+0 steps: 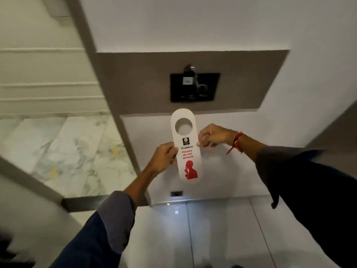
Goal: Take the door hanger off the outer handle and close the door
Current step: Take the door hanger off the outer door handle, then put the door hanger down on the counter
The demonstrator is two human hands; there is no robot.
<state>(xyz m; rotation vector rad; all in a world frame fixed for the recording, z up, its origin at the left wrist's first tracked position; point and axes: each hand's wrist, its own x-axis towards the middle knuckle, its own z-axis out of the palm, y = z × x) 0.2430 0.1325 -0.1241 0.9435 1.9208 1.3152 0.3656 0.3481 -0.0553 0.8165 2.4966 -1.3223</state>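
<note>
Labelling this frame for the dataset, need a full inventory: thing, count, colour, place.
door hanger: 1, white with red print, centre, off the handle, held by both hands
door handle: 1, metallic, on black plate above the hanger
door: 1, white with grey-brown band, ahead
floor tiles: several, glossy white, below
marble floor: 1 area, white-green, left
wrist thread: 1, red, right wrist
left hand: 1, on the hanger's left edge
right hand: 1, on its right edge

White door hanger [186, 144] with red lettering and a red silhouette; white door [222, 26] with taupe band, black handle plate [210, 88]; green-veined marble floor [67, 147].
</note>
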